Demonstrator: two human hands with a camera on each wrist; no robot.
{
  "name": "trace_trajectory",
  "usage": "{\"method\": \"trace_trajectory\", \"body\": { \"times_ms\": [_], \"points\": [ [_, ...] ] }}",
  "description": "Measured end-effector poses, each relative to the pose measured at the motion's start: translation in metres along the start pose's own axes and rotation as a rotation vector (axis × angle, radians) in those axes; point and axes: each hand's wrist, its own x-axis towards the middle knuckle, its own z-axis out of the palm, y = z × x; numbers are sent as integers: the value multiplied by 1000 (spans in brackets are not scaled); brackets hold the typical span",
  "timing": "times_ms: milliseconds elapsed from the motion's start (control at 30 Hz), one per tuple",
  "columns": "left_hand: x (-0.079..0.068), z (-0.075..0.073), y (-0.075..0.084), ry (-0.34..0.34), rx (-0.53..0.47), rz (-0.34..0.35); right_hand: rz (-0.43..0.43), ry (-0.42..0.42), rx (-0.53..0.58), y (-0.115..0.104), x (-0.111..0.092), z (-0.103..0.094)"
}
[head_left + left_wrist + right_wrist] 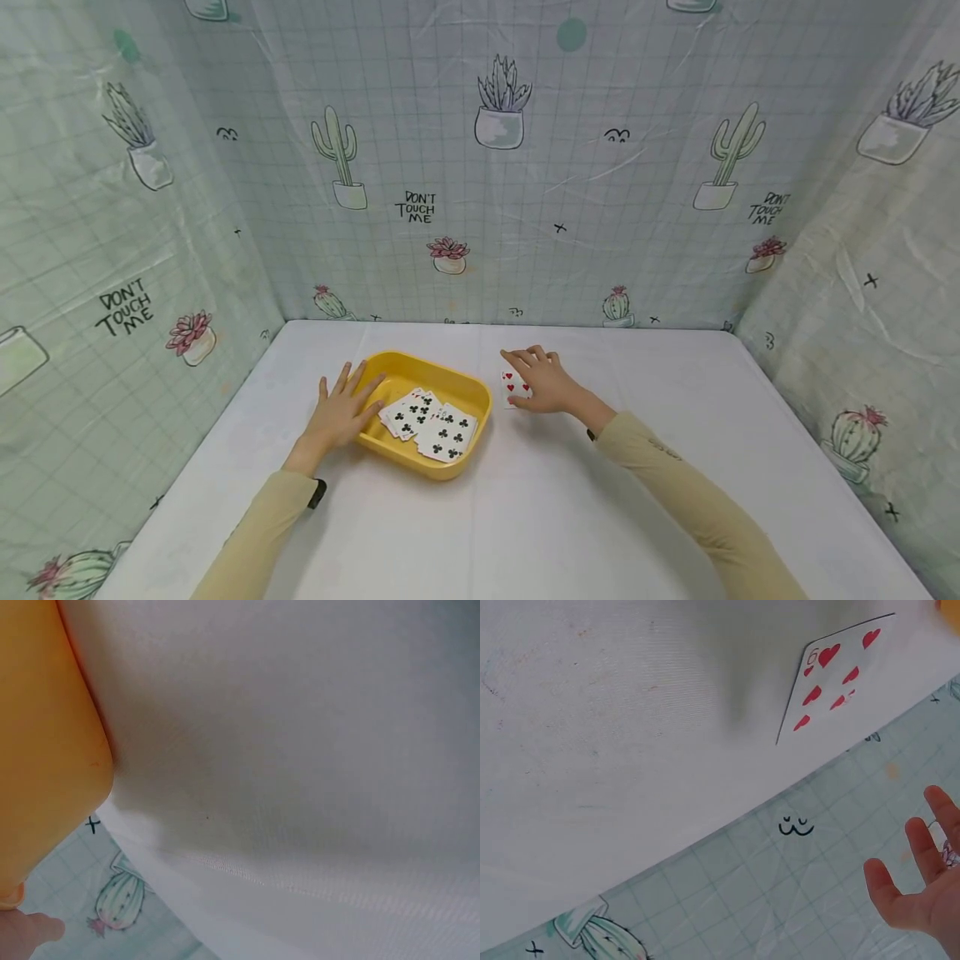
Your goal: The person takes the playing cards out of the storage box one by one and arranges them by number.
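Observation:
A yellow plastic tray (444,472) sits left of centre on the white table, with several playing cards (447,433) lying face up inside it, clubs showing on top. My left hand (335,417) rests on the tray's left rim, its fingers spread and fairly straight. To the right of the tray, a six of hearts (512,386) lies face up on the table. Over that card hovers my right hand (550,387), fingers extended and partly covering it. The right wrist view shows the card (838,675) flat, apart from the visible fingers (883,881).
The white table (615,517) meets a patterned cloth backdrop (570,275) along its far edge and at both sides. In the left wrist view, the tray's outer wall (45,735) fills the left part, beside the bare tabletop.

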Motion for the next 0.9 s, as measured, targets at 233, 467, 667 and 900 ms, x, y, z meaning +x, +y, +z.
{"method": "trace_trajectory", "body": {
  "times_ms": [233, 467, 667, 900],
  "points": [
    [-1, 2, -2, 28, -21, 20, -42, 16, -27, -12, 2, -5],
    [1, 0, 2, -53, 42, -43, -78, 26, -4, -26, 1, -6],
    [-1, -2, 5, -47, 45, -42, -111, 34, 14, -43, 0, -8],
    [-4, -2, 7, -43, 50, -43, -146, 42, -2, -60, 1, -5]
  ]
}}
